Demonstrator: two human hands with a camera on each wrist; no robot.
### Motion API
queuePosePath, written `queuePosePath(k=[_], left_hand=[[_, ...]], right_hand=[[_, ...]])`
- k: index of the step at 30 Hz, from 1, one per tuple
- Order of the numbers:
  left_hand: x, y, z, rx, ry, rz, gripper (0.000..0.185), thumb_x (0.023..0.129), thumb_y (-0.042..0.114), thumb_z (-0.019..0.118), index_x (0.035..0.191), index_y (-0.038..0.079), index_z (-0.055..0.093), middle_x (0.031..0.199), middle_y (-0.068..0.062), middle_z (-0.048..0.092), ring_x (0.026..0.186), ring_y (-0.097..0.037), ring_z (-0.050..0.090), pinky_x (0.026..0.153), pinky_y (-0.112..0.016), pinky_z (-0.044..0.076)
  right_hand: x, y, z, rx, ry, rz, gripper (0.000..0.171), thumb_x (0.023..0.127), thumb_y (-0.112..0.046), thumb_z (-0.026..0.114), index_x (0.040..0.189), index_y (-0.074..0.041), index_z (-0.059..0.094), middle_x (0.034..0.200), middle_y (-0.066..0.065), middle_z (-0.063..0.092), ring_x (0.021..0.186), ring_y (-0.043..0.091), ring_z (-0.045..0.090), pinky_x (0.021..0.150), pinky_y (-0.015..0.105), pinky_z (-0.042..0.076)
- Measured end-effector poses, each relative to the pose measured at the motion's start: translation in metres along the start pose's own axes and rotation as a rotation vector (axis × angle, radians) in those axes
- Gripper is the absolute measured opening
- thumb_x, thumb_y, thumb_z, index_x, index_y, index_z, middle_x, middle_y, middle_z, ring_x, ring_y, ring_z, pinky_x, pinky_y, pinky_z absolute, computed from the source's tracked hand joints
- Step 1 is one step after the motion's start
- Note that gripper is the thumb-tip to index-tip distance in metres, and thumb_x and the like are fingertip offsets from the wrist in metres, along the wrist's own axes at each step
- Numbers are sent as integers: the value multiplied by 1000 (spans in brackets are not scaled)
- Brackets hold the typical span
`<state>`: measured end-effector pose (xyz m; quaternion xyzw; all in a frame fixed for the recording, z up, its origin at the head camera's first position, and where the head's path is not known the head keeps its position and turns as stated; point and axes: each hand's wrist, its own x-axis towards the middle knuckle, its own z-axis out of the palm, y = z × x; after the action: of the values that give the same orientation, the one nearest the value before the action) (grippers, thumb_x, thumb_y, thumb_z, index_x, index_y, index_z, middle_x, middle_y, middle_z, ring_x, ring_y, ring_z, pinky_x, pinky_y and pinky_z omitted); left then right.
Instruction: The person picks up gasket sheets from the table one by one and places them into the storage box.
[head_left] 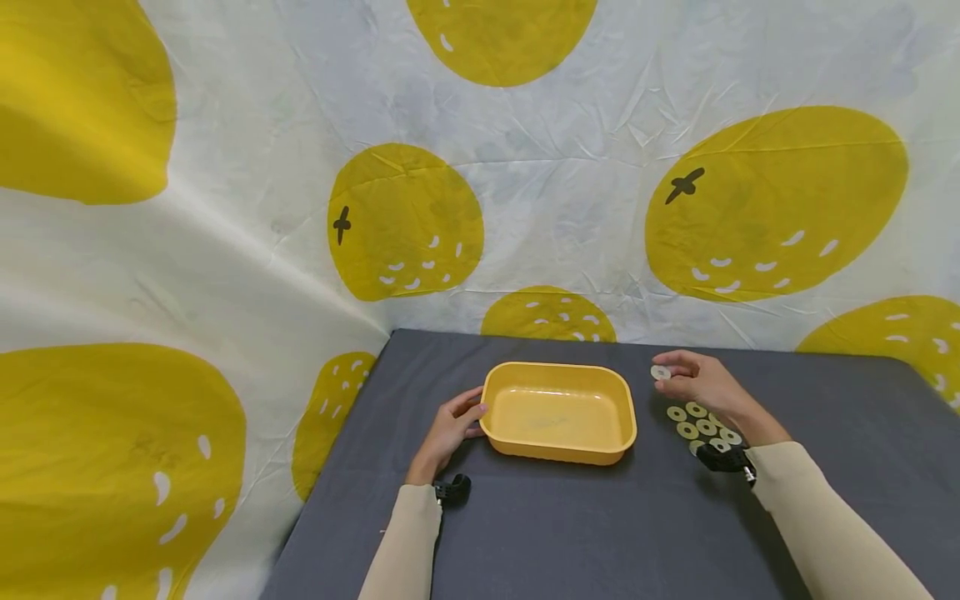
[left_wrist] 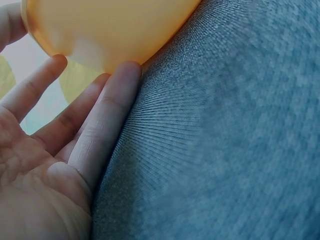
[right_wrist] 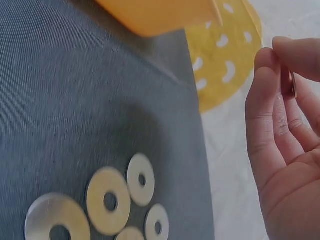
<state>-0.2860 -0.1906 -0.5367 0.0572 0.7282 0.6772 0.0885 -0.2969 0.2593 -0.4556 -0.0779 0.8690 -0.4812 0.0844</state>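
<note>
1. Around my work I see a grey table (head_left: 570,533) covered with ribbed cloth, and behind it a white backdrop (head_left: 570,167) with big yellow fruit shapes. Nothing stands between my hands and the things.
2. I can read no writing or brand on any item.
3. A yellow plastic tray (head_left: 558,411) sits in the middle of the table; it is rectangular with rounded corners, and its inside is bare.
4. My left hand (head_left: 450,429) rests at the tray's left end, the straight fingers (left_wrist: 107,125) touching its rim and wall, so this grip is relaxed and holds nothing.
5. My right hand (head_left: 701,385) is to the right of the tray, above the table, and it pinches one washer (head_left: 660,372) between thumb and fingertips. This washer is flat, round and pale, with a small hole in the centre.
6. More washers (right_wrist: 107,200) of the same kind lie in a loose group on the table, just under my right hand and near the tray's right side.
</note>
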Motion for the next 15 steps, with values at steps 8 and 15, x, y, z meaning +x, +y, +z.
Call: queuePosePath(k=[8,15], left_hand=[[1,-1,-1,4,-7,9,52,100,35,68,149,21,56,141,-15,62,114,-23,70,91,-38,63],[1,-2,-1,1,-4,6,51,100,34,68,148,22,56,141,-14,62,115,-23,69,91,-38,63]], right_hand=[[5,-20,14,-20,-5,-7,65,94,-36,75,146,-3,53,121,16,61,97,17,60,88,38,57],[10,-32,25,15,-27,-46,59,95,-28,76,141,2,55,114,15,67,94,16,65,84,31,59]])
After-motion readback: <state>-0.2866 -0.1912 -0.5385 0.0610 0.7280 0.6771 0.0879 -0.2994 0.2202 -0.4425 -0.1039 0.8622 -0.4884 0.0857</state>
